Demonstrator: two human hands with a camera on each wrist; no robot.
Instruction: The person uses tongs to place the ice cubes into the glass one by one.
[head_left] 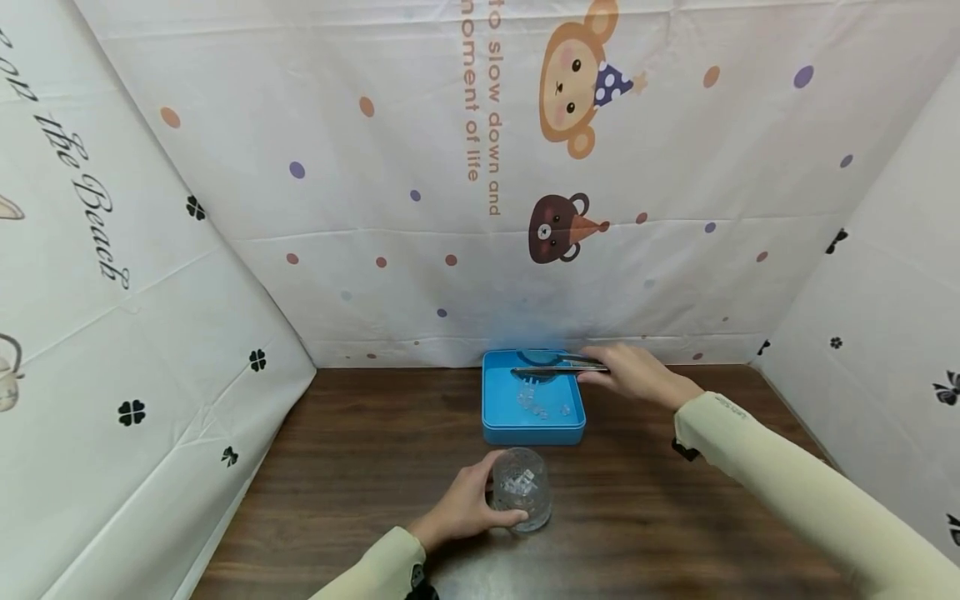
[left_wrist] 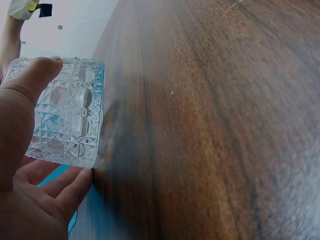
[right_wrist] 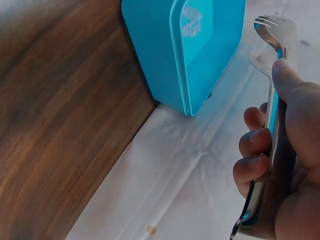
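Note:
My left hand [head_left: 467, 505] grips a clear cut-glass tumbler [head_left: 534, 507] on the table, thumb on the near side and fingers around the far side. Several clear cubes [head_left: 519, 482] lie inside the tumbler. In the right wrist view, my right hand [right_wrist: 305, 125] holds metal serving tongs [right_wrist: 282, 165], with one fork-shaped end and one spoon-shaped end standing apart. The tongs' ends are over a light-blue box [head_left: 532, 436] in the head view. Inside that box lie several small clear cubes [head_left: 529, 403]. Nothing shows between the tongs' ends.
A dark wooden table [head_left: 360, 467] carries the box and tumbler. The box stands at the table's back edge, close to a white printed cloth [head_left: 420, 283]. More white cloth hangs at the left [head_left: 150, 350] and right sides.

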